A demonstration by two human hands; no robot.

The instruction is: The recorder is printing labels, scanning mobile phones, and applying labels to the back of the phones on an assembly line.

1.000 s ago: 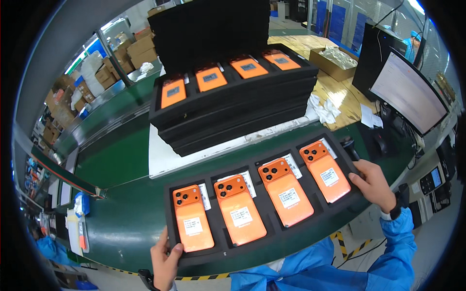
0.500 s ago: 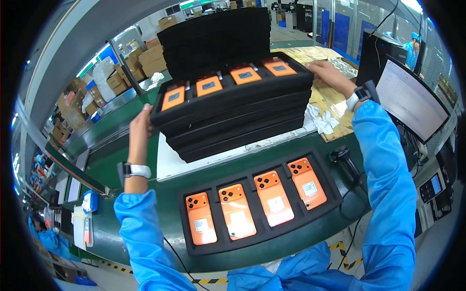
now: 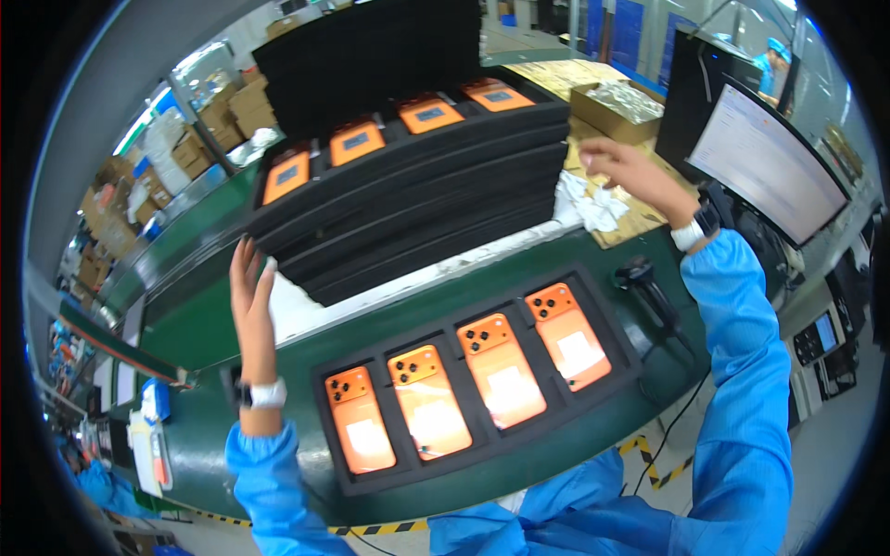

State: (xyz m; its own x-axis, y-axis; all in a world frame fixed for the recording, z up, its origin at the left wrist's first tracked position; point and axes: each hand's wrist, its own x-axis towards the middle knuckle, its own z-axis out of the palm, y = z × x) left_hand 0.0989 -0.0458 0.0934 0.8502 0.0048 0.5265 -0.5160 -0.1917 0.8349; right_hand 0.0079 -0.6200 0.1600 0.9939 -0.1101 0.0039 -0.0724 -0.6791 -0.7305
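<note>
Right hand (image 3: 635, 176) — beside stack (image 3: 417, 190) edge (gap)

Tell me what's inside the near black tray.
Four orange phones, backs up, one per slot of the near tray; their fronts and the slot floors beneath them are covered.

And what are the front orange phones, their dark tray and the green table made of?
Phones: maybe metal or glass; their backs look smooth and catch bright light.
Tray: probably foam; it's thick, dull and has deep cut-out pockets.
Table: covered in something smooth and slightly shiny, perhaps rubber or plastic, though I can't be sure.
</note>
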